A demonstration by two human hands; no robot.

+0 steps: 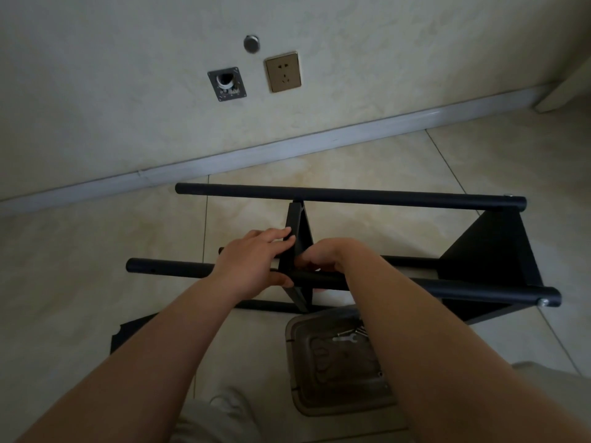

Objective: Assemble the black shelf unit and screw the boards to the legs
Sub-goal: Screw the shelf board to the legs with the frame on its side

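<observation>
The black shelf unit lies on its side on the tiled floor. Its far leg (351,195) and near leg (463,290) run left to right. One black board (489,251) is fixed at the right end. A middle board (299,231) stands edge-on between the legs. My left hand (252,260) grips that middle board's edge, fingers on top and thumb by the near leg. My right hand (329,257) is curled tight against the board where it meets the near leg; what its fingers hold is hidden.
A brown plastic tray (335,362) with a small wrench (347,338) and screws sits on the floor under my right forearm. Another black board (128,334) lies flat at the lower left. The wall, skirting and a socket (283,71) are just beyond.
</observation>
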